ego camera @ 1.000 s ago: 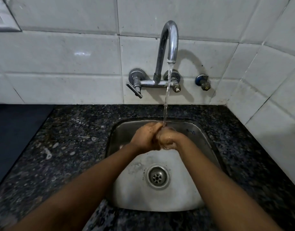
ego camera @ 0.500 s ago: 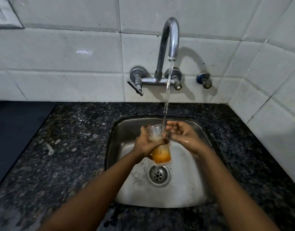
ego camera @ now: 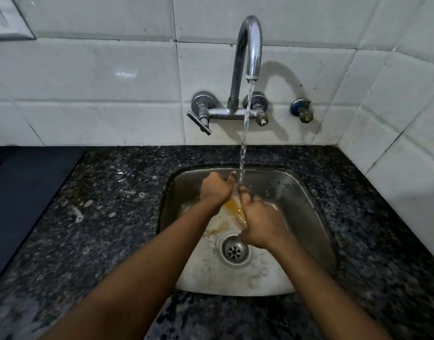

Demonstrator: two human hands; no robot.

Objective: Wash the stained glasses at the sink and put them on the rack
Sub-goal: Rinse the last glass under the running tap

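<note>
In the middle of the frame the left hand [ego camera: 214,190] was curled around the upper part of the glass [ego camera: 235,212], and the right hand [ego camera: 261,224] was wrapped around its lower part, just above the drain [ego camera: 234,250]. Both hands were closed on the glass, which lay tilted between them over the sink [ego camera: 307,200], so that only a narrow strip of it showed, orange with the stain. Whether any fingers reached inside it could not be told.

The stream of water [ego camera: 244,143] fell from the tap [ego camera: 250,45] in the upper centre and landed where the two hands met. A yellow-orange puddle [ego camera: 217,227] lay on the sink floor, to the left of the drain.

In my judgement the step was the rinsing of the stain. To do it well, the mouth should be turned up into the stream so the water runs inside, and the glass should be rotated while the fingers rub the wall. A wet glass slips easily, so one hand should always hold it firmly, low over the sink. No rack was visible.
</note>
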